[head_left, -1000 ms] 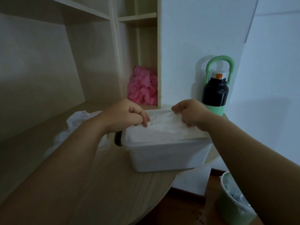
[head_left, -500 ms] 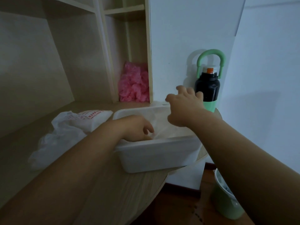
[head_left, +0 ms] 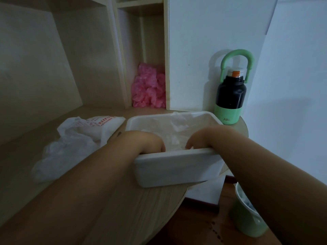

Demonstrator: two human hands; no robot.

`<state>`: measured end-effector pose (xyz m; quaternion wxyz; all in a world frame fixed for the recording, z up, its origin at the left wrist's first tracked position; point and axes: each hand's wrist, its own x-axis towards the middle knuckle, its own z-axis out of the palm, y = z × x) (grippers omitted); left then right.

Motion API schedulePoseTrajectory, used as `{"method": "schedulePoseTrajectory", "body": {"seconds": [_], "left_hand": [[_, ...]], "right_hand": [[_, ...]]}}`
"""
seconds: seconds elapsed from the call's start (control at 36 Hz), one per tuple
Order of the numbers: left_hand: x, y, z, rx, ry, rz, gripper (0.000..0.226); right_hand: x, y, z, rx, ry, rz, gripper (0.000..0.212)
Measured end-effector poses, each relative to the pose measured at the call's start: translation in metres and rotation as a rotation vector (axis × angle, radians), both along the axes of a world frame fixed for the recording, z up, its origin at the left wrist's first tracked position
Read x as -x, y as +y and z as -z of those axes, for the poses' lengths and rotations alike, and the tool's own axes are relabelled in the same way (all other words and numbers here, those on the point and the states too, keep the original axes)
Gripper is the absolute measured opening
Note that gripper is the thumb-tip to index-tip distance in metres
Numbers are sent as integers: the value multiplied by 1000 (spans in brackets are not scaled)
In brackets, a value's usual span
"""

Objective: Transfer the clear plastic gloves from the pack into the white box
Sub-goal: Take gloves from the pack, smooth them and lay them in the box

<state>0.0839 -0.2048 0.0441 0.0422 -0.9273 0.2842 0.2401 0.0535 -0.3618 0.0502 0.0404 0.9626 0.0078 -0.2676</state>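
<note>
The right hand (head_left: 200, 138), raised over the far rim of the white box (head_left: 173, 167) half a second ago, is now down inside it beside the left hand (head_left: 145, 142), which has stayed in the box. Both hands reach over the box's near wall, knuckles up and fingers bent down onto the clear plastic gloves (head_left: 178, 126). The fingertips are mostly hidden by that wall or sunk in the plastic, so I cannot tell whether either hand grips the gloves or only presses on them. The gloves lie crumpled inside the box, heaped highest toward its far wall.

The box stands on the wooden counter (head_left: 123, 200), close to its rounded edge. Just left of the box lies the pack (head_left: 77, 137) — a slack white bag with red print. At the box's far right corner a black and green bottle (head_left: 230, 96) with a loop handle stands upright. Behind the box, to the left, a pink crinkled bundle (head_left: 148, 87) sits in a shelf compartment. Below and right of the box, a green bin (head_left: 247, 221) stands on the floor.
</note>
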Motion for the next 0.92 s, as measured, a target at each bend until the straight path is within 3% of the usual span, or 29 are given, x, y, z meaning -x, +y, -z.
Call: {"method": "schedulePoseTrajectory", "body": {"seconds": [0.11,0.22,0.28,0.42,0.5,0.58,0.78,0.92], "left_hand": [[2,8,-6,207,-131,6,27],[10,20,-27,546,-285,-47,20],[15,29,-37,708,-263,-87,20],[23,51,-43,824,-315,-129,19],[31,68,-45,868,-345,-137,17],[36,93,-44,920,-376,-177,17],[29,180,-17,1015,-539,-368,12],[17,236,30,921,-536,-541,17]], "right_hand": [[1,-4,-5,-21,-219,15,45],[6,-4,-22,66,-506,34,15],[13,1,-32,90,-630,73,18],[20,23,-44,-94,-813,118,11],[24,49,-50,-245,-874,87,26],[27,83,-51,-406,-920,1,20],[21,167,-31,-711,-852,-80,19],[8,221,7,-862,-758,-42,37]]}}
